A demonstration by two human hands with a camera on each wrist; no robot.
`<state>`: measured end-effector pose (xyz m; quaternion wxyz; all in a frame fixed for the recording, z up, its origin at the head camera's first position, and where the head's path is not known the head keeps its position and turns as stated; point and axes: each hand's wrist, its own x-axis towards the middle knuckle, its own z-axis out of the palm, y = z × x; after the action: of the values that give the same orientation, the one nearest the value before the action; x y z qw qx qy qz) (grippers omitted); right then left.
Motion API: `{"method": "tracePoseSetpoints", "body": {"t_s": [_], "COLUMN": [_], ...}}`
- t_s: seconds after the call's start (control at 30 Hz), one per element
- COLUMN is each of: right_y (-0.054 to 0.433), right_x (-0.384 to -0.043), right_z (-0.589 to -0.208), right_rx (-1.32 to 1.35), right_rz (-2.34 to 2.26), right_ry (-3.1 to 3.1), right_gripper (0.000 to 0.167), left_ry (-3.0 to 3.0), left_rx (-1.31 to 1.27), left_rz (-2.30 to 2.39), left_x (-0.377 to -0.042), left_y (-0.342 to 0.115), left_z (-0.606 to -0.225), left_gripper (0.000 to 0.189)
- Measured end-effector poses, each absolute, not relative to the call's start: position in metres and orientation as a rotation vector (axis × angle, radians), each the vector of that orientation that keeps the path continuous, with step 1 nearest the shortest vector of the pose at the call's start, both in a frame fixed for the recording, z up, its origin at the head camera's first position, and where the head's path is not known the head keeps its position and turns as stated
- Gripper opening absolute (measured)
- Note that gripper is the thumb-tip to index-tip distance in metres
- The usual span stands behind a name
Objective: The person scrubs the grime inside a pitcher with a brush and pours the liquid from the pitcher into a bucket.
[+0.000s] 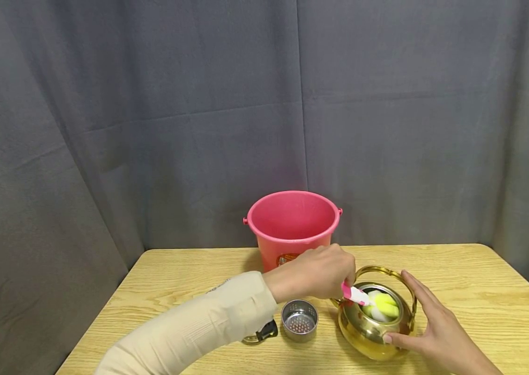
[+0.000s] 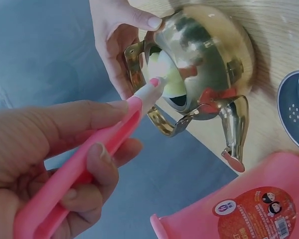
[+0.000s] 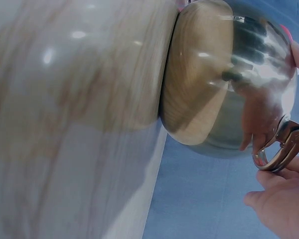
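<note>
A grey curtain is hung behind a wood-grain table, on which a brass-coloured kettle is stood toward the right, beside a perforated metal strainer and near a pink bucket. A sponge brush is pinched between the thumb and curled fingers of the left hand, its yellow-and-white head set inside the kettle's round mouth. By the right hand, thumb and fingers spread, the kettle is merely pressed at the shoulder and touched at the hoop handle. With so light a brace, the rounded body could be rocked or turned by a hard sideways push on the brush; the strainer might then be knocked by the spout. The soft head could also be snagged on the rim if pulled out at a slant.
</note>
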<state>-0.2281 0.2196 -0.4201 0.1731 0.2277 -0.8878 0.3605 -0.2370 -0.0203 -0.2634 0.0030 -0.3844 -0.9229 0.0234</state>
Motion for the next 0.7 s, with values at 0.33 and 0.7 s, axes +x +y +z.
{"method": "tracePoseSetpoints", "body": {"t_s": [0.33, 0.7], "right_y": [0.2199, 0.2211], "right_x": [-0.2274, -0.2269], "right_z": [-0.4181, -0.4163], "right_rx": [0.645, 0.653], "right_rz": [1.044, 1.080], "right_ry": [-2.531, -2.543], "right_gripper": [0.116, 0.116], "left_ry": [-2.844, -2.854], "left_rx": [-1.273, -1.389], "left_rz": [0.075, 0.081], "left_x": [-0.2369, -0.2450], "left_y": [-0.0216, -0.0245], "left_z": [-0.2607, -0.2574], "left_gripper": [0.019, 0.013]}}
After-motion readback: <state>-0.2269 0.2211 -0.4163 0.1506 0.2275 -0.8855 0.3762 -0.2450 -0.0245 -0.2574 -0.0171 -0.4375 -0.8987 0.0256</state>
